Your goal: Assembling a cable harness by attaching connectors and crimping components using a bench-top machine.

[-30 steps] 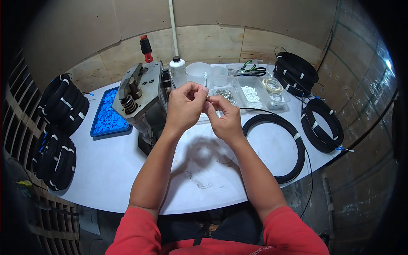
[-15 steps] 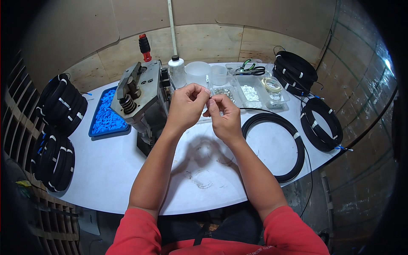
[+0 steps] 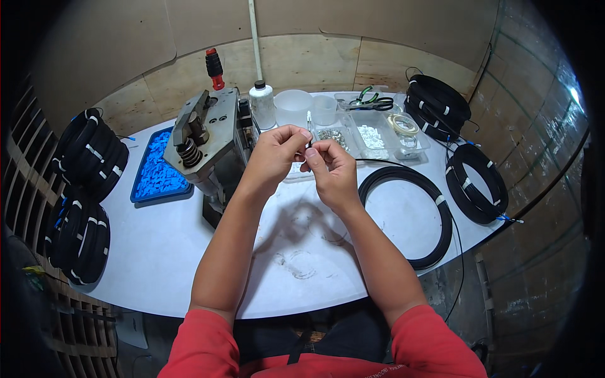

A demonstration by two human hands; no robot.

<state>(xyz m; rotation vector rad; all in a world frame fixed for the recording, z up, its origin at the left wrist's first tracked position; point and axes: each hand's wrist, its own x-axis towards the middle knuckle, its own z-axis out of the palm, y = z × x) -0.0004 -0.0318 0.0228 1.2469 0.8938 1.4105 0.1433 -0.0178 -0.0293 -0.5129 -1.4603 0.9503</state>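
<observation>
Both hands meet above the middle of the table. My left hand [image 3: 280, 154] pinches thumb and forefinger at a thin cable end [image 3: 309, 121], whose pale, whitish tip points up and away from me. Just to the right, my right hand [image 3: 333, 171] is closed around the black cable below that tip. From behind the right hand the black cable runs right toward a large black cable coil [image 3: 445, 222] lying on the table. The fingers cover the cable's middle part.
A metal press [image 3: 205, 135] stands left of my hands, beside a tray of blue pieces [image 3: 157, 165]. Behind are a white bottle [image 3: 262, 107], a parts box [image 3: 370, 140] and black-handled pliers [image 3: 372, 104]. Coil stacks sit at left [image 3: 91, 154] and right [image 3: 438, 107].
My left fingers have shifted slightly at the cable, and the pale tip stands a little differently between the hands. The right hand has hardly moved.
</observation>
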